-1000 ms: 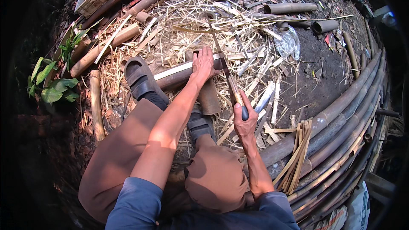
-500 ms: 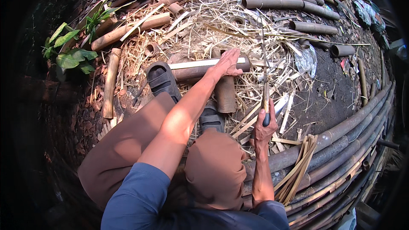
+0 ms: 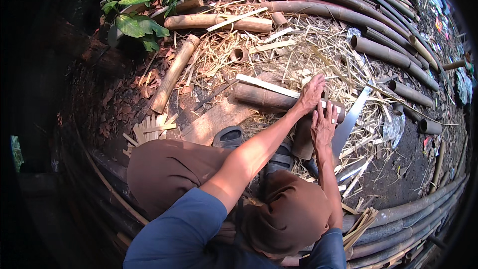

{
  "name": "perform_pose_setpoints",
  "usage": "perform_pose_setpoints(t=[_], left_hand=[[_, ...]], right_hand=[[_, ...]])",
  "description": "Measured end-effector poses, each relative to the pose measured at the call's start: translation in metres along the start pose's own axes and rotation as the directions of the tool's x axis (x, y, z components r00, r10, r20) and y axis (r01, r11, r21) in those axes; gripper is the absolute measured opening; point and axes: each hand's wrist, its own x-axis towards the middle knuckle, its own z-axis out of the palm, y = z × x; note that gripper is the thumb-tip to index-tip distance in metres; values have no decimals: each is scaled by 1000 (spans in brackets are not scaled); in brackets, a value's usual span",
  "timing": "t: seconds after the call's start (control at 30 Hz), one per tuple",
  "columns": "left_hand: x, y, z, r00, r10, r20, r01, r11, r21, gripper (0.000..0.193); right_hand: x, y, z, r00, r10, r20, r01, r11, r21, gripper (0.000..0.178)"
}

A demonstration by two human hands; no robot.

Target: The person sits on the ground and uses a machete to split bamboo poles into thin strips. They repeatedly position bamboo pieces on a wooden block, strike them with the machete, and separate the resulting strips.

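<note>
A dark bamboo section [image 3: 249, 94] lies crosswise before me, propped near its right end on a shorter upright bamboo piece [image 3: 302, 142]. Along its top runs a pale bamboo strip [image 3: 269, 86]. My left hand [image 3: 311, 93] rests over the strip toward the right end, fingers stretched out. Close beside it, my right hand [image 3: 323, 125] touches the bamboo's near side at that end, its fingers apart and holding nothing. A handsaw [image 3: 350, 119] lies just right of my right hand, blade pointing away; my wrist partly covers it.
Bamboo shavings [image 3: 294, 52] litter the ground. Long bamboo poles [image 3: 318, 12] curve across the back, and more poles [image 3: 413, 219] lie at the lower right, with thin slats [image 3: 361, 226] beside them. Sandals [image 3: 228, 137] are close to the bamboo. A leafy plant [image 3: 132, 22] grows at far left.
My right hand has let go of the handsaw and come to the bamboo's right end. My left foot has drawn back from the bamboo's left end. The view has swung left.
</note>
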Motion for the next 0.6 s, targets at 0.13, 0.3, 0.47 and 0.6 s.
perform_pose_setpoints(t=[0.13, 0.3, 0.47, 0.6], left_hand=[[-36, 54, -50, 720, 503, -478, 153, 557, 816, 37], [-94, 16, -174, 494, 352, -795, 428, 697, 575, 42], [-96, 20, -176, 566, 143, -812, 276, 895, 350, 22], [-95, 4, -186, 546, 238, -803, 287, 848, 447, 18]], right_hand=[[-4, 23, -1, 999, -17, -36, 18, 999, 29, 40], [2, 8, -1, 998, -67, -21, 69, 993, 95, 41], [0, 16, -7, 999, -48, 10, 48, 999, -4, 41], [3, 9, -10, 999, -34, 18, 35, 998, -54, 41]])
